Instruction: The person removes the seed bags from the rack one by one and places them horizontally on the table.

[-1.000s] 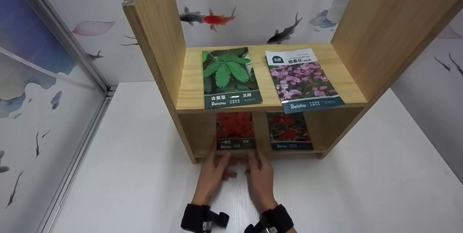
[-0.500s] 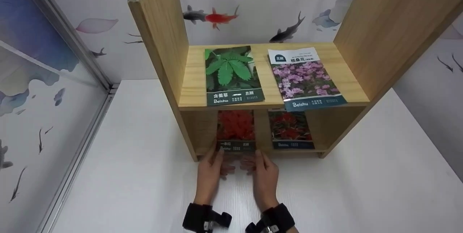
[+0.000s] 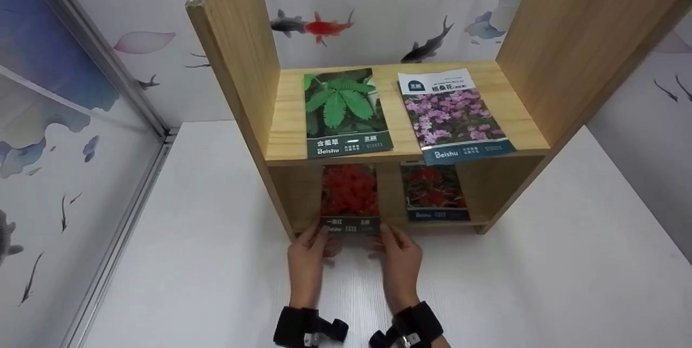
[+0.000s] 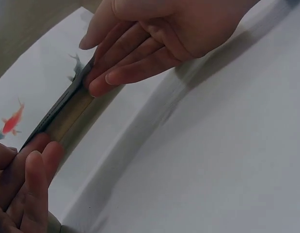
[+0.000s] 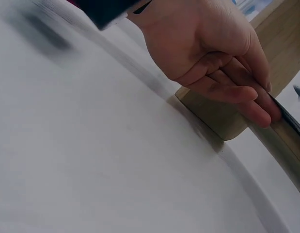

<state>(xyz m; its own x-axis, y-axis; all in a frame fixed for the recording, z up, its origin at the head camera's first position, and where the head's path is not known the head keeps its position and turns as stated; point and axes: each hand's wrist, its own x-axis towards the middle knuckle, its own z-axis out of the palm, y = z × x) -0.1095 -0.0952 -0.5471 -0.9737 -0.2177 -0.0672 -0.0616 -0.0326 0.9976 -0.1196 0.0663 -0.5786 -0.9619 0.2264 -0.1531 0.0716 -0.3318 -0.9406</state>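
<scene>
While both hands sit on the white table [image 3: 216, 283] at the front edge of the wooden shelf [image 3: 243, 67], they hold one seed packet between them: the left hand [image 3: 306, 259] pinches the lower left corner of the red packet [image 3: 350, 196], and the right hand [image 3: 400, 261] pinches its lower right corner. Each wrist view shows a thumb above the packet's thin edge and fingers beneath it, so both hands are grasping it, not resting free. That packet, printed with bright red flowers and a dark label strip, lies in the lower compartment on the left side, its near edge sticking out just past the shelf's bottom board and over the table. Just beside it on the right, apart from it, lies a second packet with darker red flowers [image 3: 434, 192], farther inside and touched by neither hand. On the upper board lie two more: a green leaf packet [image 3: 344, 113] on the left and a purple flower packet [image 3: 453, 116] on the right, whose near edge overhangs the board's front. Tall side panels rise at either end. Behind stands a wall painted with fish [image 3: 319, 26], and a metal frame [image 3: 97, 72] runs along the left.
</scene>
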